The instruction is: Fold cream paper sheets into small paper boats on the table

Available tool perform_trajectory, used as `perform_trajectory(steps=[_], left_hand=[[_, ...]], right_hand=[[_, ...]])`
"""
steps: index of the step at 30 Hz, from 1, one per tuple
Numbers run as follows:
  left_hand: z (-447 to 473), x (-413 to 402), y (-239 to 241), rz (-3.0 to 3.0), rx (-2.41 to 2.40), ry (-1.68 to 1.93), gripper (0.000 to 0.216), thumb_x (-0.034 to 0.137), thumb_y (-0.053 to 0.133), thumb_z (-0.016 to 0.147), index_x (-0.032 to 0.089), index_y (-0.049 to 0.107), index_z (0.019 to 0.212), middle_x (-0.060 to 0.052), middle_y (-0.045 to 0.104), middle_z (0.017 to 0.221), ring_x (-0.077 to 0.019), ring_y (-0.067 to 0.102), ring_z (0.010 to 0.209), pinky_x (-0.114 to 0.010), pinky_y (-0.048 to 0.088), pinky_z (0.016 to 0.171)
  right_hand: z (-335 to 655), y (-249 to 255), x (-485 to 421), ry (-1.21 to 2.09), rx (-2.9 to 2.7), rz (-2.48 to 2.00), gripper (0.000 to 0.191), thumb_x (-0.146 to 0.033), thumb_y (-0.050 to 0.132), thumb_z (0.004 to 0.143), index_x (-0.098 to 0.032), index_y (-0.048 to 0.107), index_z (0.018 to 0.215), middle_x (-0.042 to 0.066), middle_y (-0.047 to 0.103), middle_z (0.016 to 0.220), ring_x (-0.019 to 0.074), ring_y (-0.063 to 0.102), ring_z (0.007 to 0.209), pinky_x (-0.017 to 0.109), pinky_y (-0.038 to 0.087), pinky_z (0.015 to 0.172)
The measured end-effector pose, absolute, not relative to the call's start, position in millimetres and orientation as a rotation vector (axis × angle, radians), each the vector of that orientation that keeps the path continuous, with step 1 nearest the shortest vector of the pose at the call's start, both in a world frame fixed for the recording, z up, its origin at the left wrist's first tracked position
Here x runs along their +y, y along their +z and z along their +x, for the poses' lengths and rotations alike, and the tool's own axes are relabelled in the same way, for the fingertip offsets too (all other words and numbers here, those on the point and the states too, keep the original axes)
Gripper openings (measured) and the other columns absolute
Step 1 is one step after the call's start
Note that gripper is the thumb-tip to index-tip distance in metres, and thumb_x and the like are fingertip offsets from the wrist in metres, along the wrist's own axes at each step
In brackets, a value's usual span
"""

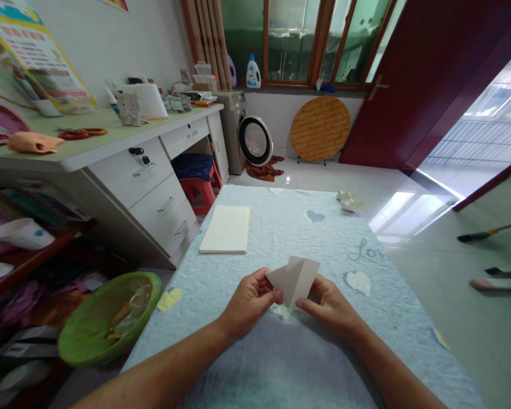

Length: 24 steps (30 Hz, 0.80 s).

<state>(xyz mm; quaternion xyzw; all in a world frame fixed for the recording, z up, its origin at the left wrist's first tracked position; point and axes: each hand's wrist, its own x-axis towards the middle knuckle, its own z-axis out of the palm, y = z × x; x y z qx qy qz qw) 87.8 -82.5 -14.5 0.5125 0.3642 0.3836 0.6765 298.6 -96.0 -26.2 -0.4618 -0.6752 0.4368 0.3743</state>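
Note:
A folded sheet of white paper is held up above the near part of the cloth-covered table, with a crease running down its middle. My left hand pinches its left corner between thumb and fingers. On the other side, my right hand grips the lower right edge, thumb in front and fingers behind. Farther off to the left lies a pad of cream paper, flat on the cloth. Two small folded paper shapes sit close together at the far right corner of the table.
The table wears a pale blue quilted cloth. A green basket stands on the floor at the left, below a white desk. Behind are a washing machine with its door ajar and a round wooden tabletop.

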Motion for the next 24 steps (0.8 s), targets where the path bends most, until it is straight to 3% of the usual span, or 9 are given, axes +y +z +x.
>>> perform_trajectory(steps=[4,9,12,15,18,21,24], left_hand=[[89,-84,-21,1.167,0.840,0.784,0.028,0.035,0.073,0.079,0.015,0.059,0.091,-0.004,0.067,0.077,-0.0136,0.061,0.069,-0.020,0.041,0.058],[85,-86,-26,1.456,1.003,0.897,0.051,0.032,0.070,0.080,0.021,0.047,0.125,-0.008,0.061,0.114,-0.0131,0.060,0.079,-0.024,0.048,0.064],[81,-86,-25,1.843,1.093,1.070,0.060,0.025,0.066,0.082,0.022,0.039,0.135,-0.011,0.053,0.126,-0.0196,0.058,0.098,-0.034,0.051,0.081],[79,-87,-22,2.157,1.067,1.188,0.060,0.021,0.064,0.084,0.023,0.037,0.137,-0.014,0.045,0.137,-0.0265,0.047,0.122,-0.045,0.043,0.100],[80,-87,-21,2.361,1.015,1.139,0.050,0.016,0.065,0.083,0.023,0.046,0.129,-0.011,0.052,0.131,-0.0266,0.046,0.121,-0.045,0.040,0.103],[80,-86,-22,2.485,0.991,1.029,0.033,0.007,0.066,0.079,0.023,0.059,0.107,-0.005,0.062,0.117,-0.0240,0.052,0.107,-0.041,0.043,0.095],[79,-83,-25,2.569,1.029,0.890,0.019,0.004,0.065,0.079,0.021,0.061,0.086,-0.001,0.067,0.100,-0.0215,0.055,0.096,-0.038,0.042,0.087]], right_hand=[[293,-20,-101,1.045,-1.833,-1.126,0.009,-0.025,0.059,0.086,-0.021,0.063,0.092,0.004,0.066,0.091,0.0185,0.062,0.084,0.031,0.048,0.076],[297,-20,-100,0.627,-1.896,-1.178,0.010,-0.013,0.052,0.077,-0.022,0.048,0.074,0.001,0.055,0.076,0.0177,0.052,0.074,0.030,0.041,0.070],[300,-22,-99,0.251,-1.966,-1.279,0.017,-0.007,0.050,0.069,-0.022,0.044,0.074,0.002,0.052,0.075,0.0202,0.047,0.076,0.033,0.037,0.072],[299,-24,-98,-0.022,-2.036,-1.411,0.019,-0.005,0.050,0.068,-0.022,0.044,0.072,0.003,0.050,0.072,0.0212,0.044,0.075,0.034,0.034,0.072],[294,-27,-98,-0.175,-2.100,-1.489,0.018,-0.003,0.050,0.072,-0.021,0.048,0.070,0.003,0.051,0.071,0.0214,0.043,0.074,0.035,0.033,0.073],[289,-29,-98,-0.196,-2.176,-1.516,0.019,-0.002,0.050,0.072,-0.020,0.051,0.071,0.004,0.053,0.072,0.0215,0.044,0.075,0.036,0.033,0.075],[289,-27,-100,-0.066,-2.258,-1.483,0.018,-0.002,0.052,0.070,-0.019,0.055,0.074,0.004,0.055,0.076,0.0215,0.045,0.079,0.036,0.034,0.077]])
